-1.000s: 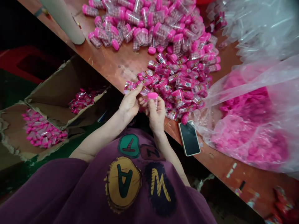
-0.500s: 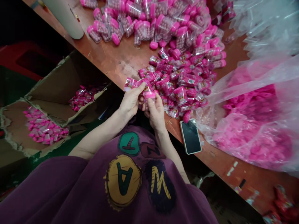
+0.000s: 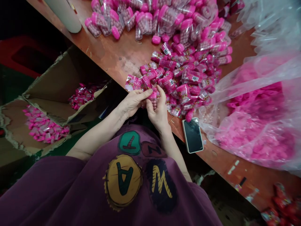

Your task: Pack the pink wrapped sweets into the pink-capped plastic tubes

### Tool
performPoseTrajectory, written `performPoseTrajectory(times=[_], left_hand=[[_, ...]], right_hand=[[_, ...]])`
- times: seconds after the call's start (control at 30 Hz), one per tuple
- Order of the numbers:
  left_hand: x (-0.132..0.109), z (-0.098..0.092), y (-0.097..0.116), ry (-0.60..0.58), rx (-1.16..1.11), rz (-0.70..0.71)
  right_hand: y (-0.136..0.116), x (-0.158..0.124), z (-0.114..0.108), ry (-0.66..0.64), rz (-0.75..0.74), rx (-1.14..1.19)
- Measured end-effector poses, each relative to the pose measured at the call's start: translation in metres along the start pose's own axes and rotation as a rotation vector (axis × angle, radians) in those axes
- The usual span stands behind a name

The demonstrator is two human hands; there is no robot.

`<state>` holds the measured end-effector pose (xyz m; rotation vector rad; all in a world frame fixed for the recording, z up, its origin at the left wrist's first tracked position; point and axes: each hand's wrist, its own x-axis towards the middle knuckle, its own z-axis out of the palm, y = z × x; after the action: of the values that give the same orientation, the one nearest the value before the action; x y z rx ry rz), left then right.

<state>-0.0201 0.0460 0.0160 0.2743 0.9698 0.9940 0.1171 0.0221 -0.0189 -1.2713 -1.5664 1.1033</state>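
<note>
A [image 3: 124, 179], T [image 3: 129, 142], perhaps W [image 3: 161, 182] on shirt [image 3: 144, 201]

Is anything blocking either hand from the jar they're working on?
Nothing visible is: the left hand and right hand meet at the jar, with fingers around it. The wrapped packs lie beyond and to the right, not between. Fingers hide part of the jar.

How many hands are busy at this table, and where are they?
2: the left hand and the right hand, close together on a small jar near the table's edge. Some fingers are hidden.
</note>
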Motion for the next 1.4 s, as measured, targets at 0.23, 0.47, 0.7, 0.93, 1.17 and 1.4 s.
performPoseTrajectory(times=[0.23, 0.47, 0.7, 0.93, 1.17, 1.4], left_hand=[[-0.004, 0.0, -0.001, -0.071, 0.027, 0.027], [-0.005, -0.005, 0.006, 0.049, 0.128, 0.175], [-0.001, -0.001, -0.002, 0.196, 0.124, 0.251], [0.002, 0.001, 0.001, 0.237, 0.015, 0.204], [0.004, 0.002, -0.004, 0.238, -0.063, 0.133], [-0.001, 0.006, -0.009, 0.208, -0.035, 0.097]], right_hand=[[-0.002, -0.004, -0.004, 0.021, -0.004, 0.061], [-0.006, -0.004, -0.003, 0.016, 0.142, 0.359], [-0.013, -0.004, -0.003, 0.014, 0.26, 0.634], [-0.014, -0.009, -0.01, 0.079, 0.334, 0.585], [-0.014, -0.017, -0.017, 0.076, 0.289, 0.549], [-0.001, -0.027, -0.01, 0.279, 0.04, -0.014]])
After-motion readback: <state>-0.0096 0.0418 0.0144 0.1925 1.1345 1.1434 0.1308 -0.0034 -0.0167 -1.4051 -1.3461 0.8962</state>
